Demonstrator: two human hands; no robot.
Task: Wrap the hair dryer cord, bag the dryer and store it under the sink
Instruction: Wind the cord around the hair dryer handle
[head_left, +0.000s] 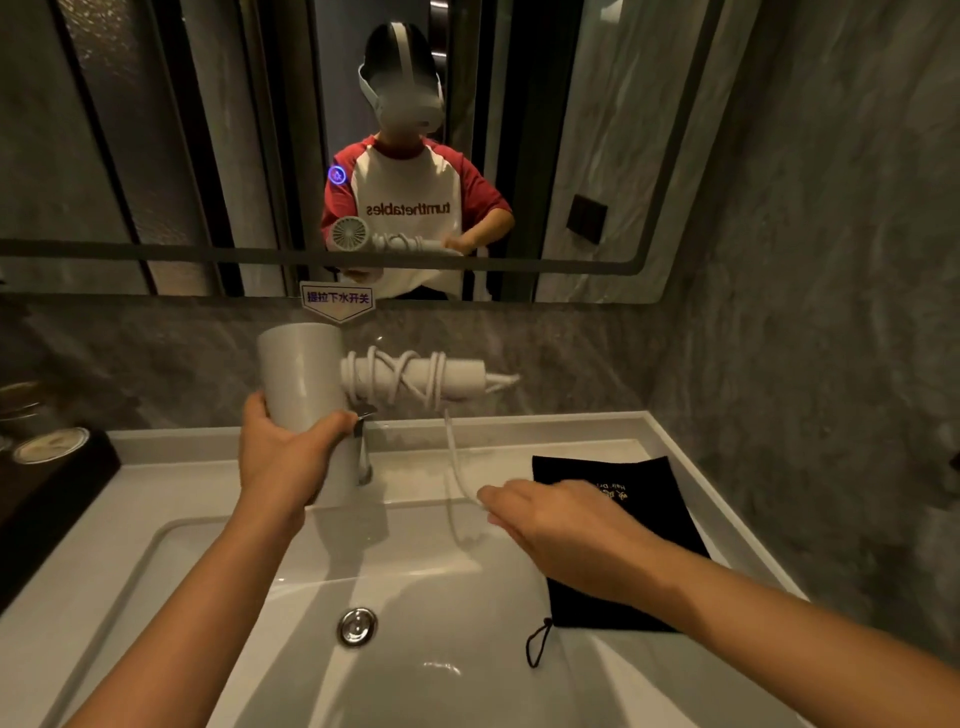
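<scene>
My left hand grips the barrel of a white hair dryer held above the sink, its handle pointing right. Several turns of white cord are wound around the handle. A loose length of cord hangs down from the handle to my right hand, whose fingers pinch it above the counter. A black drawstring bag with gold lettering lies flat on the counter to the right, partly under my right forearm.
A white sink with a chrome drain plug lies below the hands, and a chrome faucet stands behind the dryer. A dark tray with round items sits at the left. A mirror covers the wall ahead; marble wall on the right.
</scene>
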